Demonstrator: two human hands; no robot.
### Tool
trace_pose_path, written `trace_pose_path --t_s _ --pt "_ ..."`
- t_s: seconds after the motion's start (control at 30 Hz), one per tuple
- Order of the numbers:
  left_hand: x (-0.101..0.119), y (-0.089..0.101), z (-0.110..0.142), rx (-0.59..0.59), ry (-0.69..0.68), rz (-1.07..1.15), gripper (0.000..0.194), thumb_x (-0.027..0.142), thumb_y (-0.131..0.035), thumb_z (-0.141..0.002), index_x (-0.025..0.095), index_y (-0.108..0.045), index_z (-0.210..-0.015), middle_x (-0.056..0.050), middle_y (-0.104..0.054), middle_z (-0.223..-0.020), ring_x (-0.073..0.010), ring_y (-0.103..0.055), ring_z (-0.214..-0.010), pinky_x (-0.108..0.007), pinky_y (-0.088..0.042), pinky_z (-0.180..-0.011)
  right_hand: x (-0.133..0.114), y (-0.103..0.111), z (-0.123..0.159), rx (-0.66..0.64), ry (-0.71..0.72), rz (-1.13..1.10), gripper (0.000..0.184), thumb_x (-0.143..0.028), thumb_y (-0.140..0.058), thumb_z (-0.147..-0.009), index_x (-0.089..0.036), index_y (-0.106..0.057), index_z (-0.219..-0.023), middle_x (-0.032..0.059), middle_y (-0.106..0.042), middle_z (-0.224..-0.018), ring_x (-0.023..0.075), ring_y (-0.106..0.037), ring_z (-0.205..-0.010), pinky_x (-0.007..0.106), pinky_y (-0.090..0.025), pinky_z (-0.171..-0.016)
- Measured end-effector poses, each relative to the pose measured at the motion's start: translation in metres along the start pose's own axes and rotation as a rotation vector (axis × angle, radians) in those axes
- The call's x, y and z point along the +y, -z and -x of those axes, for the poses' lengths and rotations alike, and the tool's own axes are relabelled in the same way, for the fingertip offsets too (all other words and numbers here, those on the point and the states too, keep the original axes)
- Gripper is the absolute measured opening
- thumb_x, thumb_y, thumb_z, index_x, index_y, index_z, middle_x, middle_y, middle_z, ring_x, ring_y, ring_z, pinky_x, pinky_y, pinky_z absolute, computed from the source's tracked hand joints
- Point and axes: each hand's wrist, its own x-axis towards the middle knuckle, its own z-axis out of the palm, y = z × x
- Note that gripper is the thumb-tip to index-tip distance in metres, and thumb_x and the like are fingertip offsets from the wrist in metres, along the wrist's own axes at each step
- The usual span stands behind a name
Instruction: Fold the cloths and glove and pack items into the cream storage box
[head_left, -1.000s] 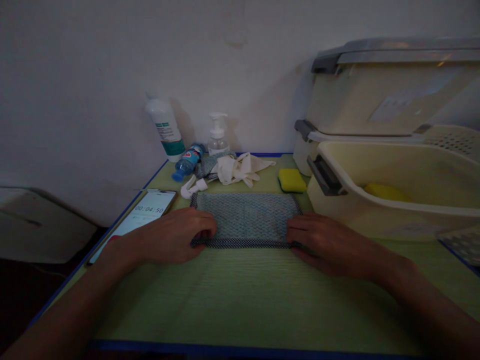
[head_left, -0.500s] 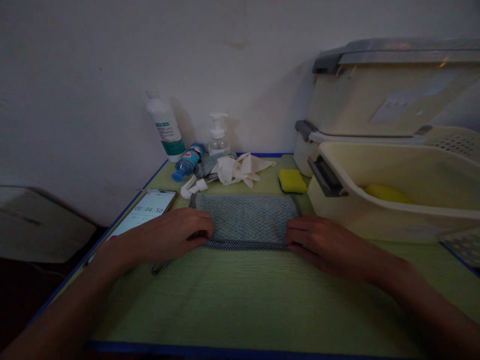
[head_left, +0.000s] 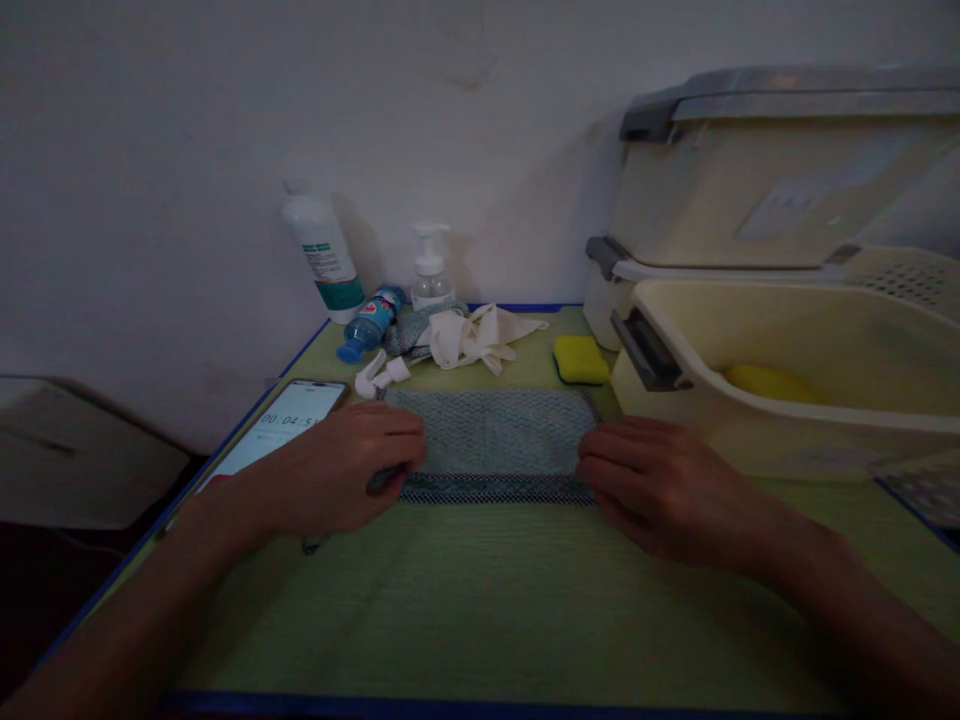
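A folded grey-blue cleaning cloth (head_left: 491, 435) with a dark checked border lies on the green tabletop (head_left: 510, 600). My left hand (head_left: 360, 465) pinches its near left corner, fingers curled. At the near right corner, my right hand (head_left: 645, 485) is closed on the cloth's edge in the same way. Between the hands the near border looks slightly lifted, showing two checked bands. My fingertips partly hide both corners. Beneath and behind my left wrist lies a phone (head_left: 289, 420) with a running timer on its screen.
Behind the cloth are a white spray nozzle (head_left: 381, 374), a blue bottle (head_left: 369, 325) on its side, crumpled white gloves (head_left: 480, 338), a pump bottle (head_left: 431, 270) and a tall white bottle (head_left: 322, 255). A yellow sponge (head_left: 580, 360) sits beside a cream bin (head_left: 750, 430); a lidded box (head_left: 720, 200) stands behind.
The cloth's near edge has risen a little between my hands, and a second checked band shows. Both hands keep hold at the corners. The view has shifted slightly.
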Motion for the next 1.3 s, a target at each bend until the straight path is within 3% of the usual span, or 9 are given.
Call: trace_pose_path --t_s 0.13,0.43,0.83,1.13,1.3 --pt "0.0036 -0.009 -0.0038 -0.236 0.03 0.064 0.018 0.002 -0.041 -0.071 0.018 -0.048 -0.068 0.001 -0.054 -0.075 -0.0136 -0.051 -0.073 -0.028 -0.038 -0.07 -0.0025 -0.0062 -0.0008 -0.189 -0.005 -0.064 0.017 -0.007 -0.047 -0.082 -0.017 -0.058 -0.073 0.0007 -0.059 -0.069 0.014 -0.049 -0.058 0.029 -0.038 -0.061" --pt "0.0083 -0.003 -0.0061 -0.347 0.134 0.17 0.011 0.008 -0.044 -0.07 0.018 -0.048 -0.071 0.0 -0.055 -0.08 -0.0155 -0.052 -0.077 -0.028 -0.04 -0.071 -0.0067 -0.0029 -0.0028 -0.366 -0.122 -0.181 0.013 -0.008 -0.051 -0.08 -0.016 -0.061 -0.083 0.0031 -0.062 -0.078 0.0158 -0.056 -0.068 0.031 -0.043 -0.068" --pt "0.0043 -0.0031 -0.0048 -0.325 0.158 0.217 0.014 0.008 -0.045 -0.072 0.018 -0.054 -0.071 0.001 -0.056 -0.078 -0.0137 -0.054 -0.075 -0.026 -0.04 -0.07 -0.0032 -0.01 -0.0005 -0.357 -0.128 -0.195 0.015 -0.008 -0.049 -0.086 -0.016 -0.061 -0.082 0.0024 -0.063 -0.079 0.0153 -0.06 -0.072 0.028 -0.046 -0.068" --pt "0.0069 -0.0055 -0.0052 -0.331 0.138 0.181 0.015 0.005 -0.042 -0.069 0.018 -0.049 -0.066 0.001 -0.055 -0.073 -0.0127 -0.052 -0.069 -0.024 -0.038 -0.065 -0.006 -0.0077 -0.0033 -0.355 -0.132 -0.207 0.014 -0.007 -0.05 -0.084 -0.016 -0.06 -0.079 0.002 -0.062 -0.076 0.0143 -0.057 -0.068 0.027 -0.043 -0.065" --pt "0.0089 -0.006 -0.006 -0.332 0.12 0.163 0.012 0.008 -0.045 -0.073 0.018 -0.049 -0.069 0.001 -0.055 -0.077 -0.0139 -0.053 -0.075 -0.027 -0.039 -0.07 -0.0068 -0.0067 -0.0043 -0.353 -0.118 -0.208 0.014 -0.01 -0.05 -0.086 -0.016 -0.06 -0.078 0.002 -0.061 -0.077 0.0136 -0.056 -0.068 0.027 -0.042 -0.066"
